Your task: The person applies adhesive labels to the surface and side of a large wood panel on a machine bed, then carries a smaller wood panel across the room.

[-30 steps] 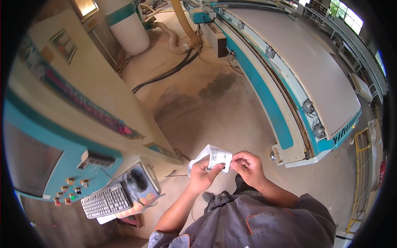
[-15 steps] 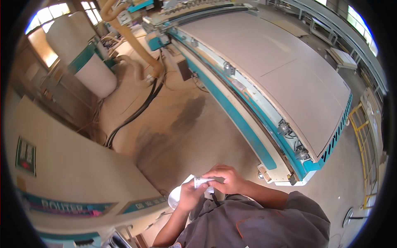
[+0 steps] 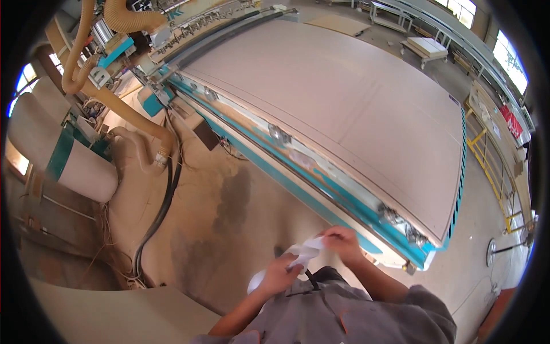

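Observation:
A white paper-like strip (image 3: 310, 251) is stretched between my hands, low in front of my grey work clothes. My left hand (image 3: 279, 277) is closed round its lower part, and more of the white material hangs out beside that wrist. The other end is pinched by my right hand (image 3: 342, 243), a little farther forward and to the right. Motion smears the strip, so I cannot tell whether it is a roll of labels or loose paper. A dark cord (image 3: 311, 278) hangs against my clothes beneath it.
A large flat machine bed (image 3: 366, 109) with a pale sheet on it and teal edges lies ahead and to the right. Black cables (image 3: 163, 209) run over the floor at left, near a dust collector (image 3: 86, 172). A beige cabinet (image 3: 120, 315) stands close at lower left.
My right hand has moved away from the left, drawing out the white strip between them. My view has turned to the right, so the machine bed sits more to the left.

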A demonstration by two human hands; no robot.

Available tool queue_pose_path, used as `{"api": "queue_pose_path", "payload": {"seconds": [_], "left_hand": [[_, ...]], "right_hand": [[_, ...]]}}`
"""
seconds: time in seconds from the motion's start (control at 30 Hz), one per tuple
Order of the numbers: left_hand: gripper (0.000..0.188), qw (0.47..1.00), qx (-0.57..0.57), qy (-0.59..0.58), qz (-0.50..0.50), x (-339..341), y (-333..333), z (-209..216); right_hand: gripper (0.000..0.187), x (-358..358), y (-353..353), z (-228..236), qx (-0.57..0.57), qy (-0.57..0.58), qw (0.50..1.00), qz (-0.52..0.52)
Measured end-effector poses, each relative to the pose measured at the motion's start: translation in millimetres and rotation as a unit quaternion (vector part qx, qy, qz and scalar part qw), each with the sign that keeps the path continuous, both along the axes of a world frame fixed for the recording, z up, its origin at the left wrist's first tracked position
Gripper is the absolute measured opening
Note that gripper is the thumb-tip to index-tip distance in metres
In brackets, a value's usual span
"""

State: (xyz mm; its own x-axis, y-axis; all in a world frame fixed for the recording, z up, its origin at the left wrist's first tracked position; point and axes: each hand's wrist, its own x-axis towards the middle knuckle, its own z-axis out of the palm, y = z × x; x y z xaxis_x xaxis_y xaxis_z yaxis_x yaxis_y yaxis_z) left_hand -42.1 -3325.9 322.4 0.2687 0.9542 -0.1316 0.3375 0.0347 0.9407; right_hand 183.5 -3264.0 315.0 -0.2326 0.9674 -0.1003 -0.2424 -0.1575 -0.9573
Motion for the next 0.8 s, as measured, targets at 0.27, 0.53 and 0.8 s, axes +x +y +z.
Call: {"api": "queue_pose_path", "payload": {"seconds": [0.27,0.53,0.8], "left_hand": [[0.028,0.979,-0.027,0.2,0.001,-61,112,-10],[0.035,0.95,-0.137,0.226,0.169,-64,136,-20],[0.033,0.933,-0.1,0.232,0.257,-10,188,-20]], "right_hand": [[0.008,47,198,-34,0.104,-0.117,0.95,-0.27],[0.007,-11,408,-107,0.191,-0.113,0.958,-0.182],[0.007,10,464,-140,0.201,-0.137,0.964,-0.106]]}}
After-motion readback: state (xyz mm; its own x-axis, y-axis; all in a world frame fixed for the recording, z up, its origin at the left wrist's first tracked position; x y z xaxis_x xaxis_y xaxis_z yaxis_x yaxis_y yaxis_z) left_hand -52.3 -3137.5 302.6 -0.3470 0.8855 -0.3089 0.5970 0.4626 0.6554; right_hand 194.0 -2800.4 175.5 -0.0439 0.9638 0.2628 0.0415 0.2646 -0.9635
